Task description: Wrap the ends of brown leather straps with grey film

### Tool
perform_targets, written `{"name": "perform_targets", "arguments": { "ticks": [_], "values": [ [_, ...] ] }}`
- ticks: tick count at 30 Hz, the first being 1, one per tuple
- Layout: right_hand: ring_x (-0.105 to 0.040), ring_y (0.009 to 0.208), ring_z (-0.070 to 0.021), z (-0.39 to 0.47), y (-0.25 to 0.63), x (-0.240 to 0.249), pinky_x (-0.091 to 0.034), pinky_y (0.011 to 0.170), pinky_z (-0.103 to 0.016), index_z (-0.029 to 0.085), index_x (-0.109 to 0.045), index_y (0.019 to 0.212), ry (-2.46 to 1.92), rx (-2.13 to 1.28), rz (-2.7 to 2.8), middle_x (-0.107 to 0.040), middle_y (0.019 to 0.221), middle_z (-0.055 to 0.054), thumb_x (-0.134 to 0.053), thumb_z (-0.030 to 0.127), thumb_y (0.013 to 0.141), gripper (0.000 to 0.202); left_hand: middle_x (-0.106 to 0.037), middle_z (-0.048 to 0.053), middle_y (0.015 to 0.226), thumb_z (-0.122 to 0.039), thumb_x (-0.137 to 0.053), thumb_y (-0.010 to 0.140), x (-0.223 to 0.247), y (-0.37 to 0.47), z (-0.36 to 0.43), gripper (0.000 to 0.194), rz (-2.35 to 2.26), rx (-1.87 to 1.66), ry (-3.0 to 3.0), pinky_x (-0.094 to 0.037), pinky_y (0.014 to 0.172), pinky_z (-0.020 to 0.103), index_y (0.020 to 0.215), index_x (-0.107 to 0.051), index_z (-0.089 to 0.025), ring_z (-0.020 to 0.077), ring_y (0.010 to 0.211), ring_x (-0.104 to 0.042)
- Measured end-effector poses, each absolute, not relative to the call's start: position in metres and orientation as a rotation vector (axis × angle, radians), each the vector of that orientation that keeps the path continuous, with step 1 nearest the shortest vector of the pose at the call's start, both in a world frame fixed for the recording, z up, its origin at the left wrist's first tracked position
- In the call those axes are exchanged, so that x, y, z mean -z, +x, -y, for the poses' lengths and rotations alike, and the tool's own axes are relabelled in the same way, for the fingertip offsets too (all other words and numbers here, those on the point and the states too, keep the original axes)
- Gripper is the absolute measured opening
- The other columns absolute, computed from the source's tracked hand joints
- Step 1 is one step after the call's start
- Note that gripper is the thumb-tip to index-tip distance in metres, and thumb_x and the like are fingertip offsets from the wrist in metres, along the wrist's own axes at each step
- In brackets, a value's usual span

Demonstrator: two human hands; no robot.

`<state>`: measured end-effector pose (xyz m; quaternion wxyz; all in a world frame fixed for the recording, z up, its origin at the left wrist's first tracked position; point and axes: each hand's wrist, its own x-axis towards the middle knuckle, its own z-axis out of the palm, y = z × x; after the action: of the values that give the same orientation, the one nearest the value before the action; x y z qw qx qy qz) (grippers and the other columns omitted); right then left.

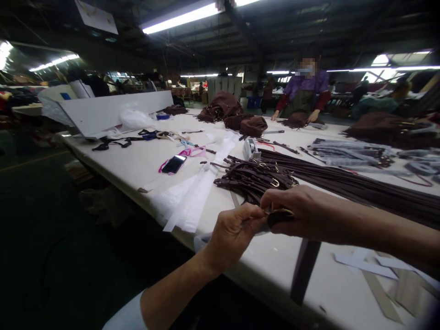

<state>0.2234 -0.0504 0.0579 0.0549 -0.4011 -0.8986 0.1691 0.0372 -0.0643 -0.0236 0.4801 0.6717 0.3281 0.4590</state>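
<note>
Close together over the table's front edge, my two hands meet at a dark brown strap (pixel 305 270) with gold-coloured metal on it. My right hand (pixel 295 211) is closed around the strap's upper end, and the strap's tail hangs below it. With its fingertips pinched, my left hand (pixel 237 231) touches the same end; the small part between the fingers is hidden. Just beyond them lies a pile of brown straps (pixel 254 176) with gold buckles. Long brown strips (pixel 337 178) stretch away to the right.
On the white table (pixel 137 167) lie a phone (pixel 174 164), white plastic sheets (pixel 192 197), a tape dispenser (pixel 251 150) and paper strips (pixel 378 284). Brown bags (pixel 220 107) stand farther back. A co-worker (pixel 305 91) handles a brown piece at the far side.
</note>
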Motion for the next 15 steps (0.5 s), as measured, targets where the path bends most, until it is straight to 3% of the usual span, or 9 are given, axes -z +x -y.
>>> {"name": "perform_targets", "arguments": {
  "ticks": [2,5,9,15],
  "values": [
    [-0.053,0.057,-0.0104,0.046,0.23,-0.06,-0.032,0.051,-0.02,0.022,-0.055,0.098,-1.287,-0.541,2.701,-0.061,0.068,0.004,-0.062,0.029,0.076,0.023,-0.065,0.002,0.084,-0.031,-0.056,0.085,0.025,0.039,0.061,0.015,-0.84,-1.112,1.657,-0.045,0.072,0.027,0.09,-0.064,-0.019,0.0164,0.08,-0.059],
    [-0.047,0.053,-0.01,0.041,0.238,-0.061,-0.029,0.048,-0.02,0.02,-0.058,0.088,-1.322,-0.589,2.731,-0.058,0.064,0.003,-0.057,0.04,0.081,0.021,-0.064,0.001,0.081,-0.034,-0.055,0.085,0.027,0.042,0.057,0.017,-0.9,-1.088,1.638,-0.044,0.071,0.026,0.087,-0.063,-0.019,0.0156,0.078,-0.058],
    [-0.047,0.056,-0.0093,0.039,0.24,-0.056,-0.032,0.051,-0.019,0.019,-0.058,0.084,-1.159,-0.722,2.747,-0.058,0.068,0.002,-0.059,0.033,0.08,0.014,-0.06,0.0,0.077,-0.036,-0.056,0.085,0.03,0.046,0.054,0.019,-0.885,-1.049,1.603,-0.043,0.068,0.025,0.085,-0.061,-0.018,0.0138,0.073,-0.054],
    [-0.046,0.053,-0.0098,0.033,0.247,-0.055,-0.03,0.047,-0.02,0.018,-0.061,0.084,-1.262,-0.777,2.687,-0.057,0.065,0.002,-0.056,0.042,0.081,0.024,-0.059,-0.001,0.072,-0.035,-0.055,0.085,0.033,0.048,0.053,0.017,-0.941,-1.06,1.536,-0.043,0.063,0.022,0.082,-0.058,-0.019,0.0119,0.067,-0.052]
  ]
}}
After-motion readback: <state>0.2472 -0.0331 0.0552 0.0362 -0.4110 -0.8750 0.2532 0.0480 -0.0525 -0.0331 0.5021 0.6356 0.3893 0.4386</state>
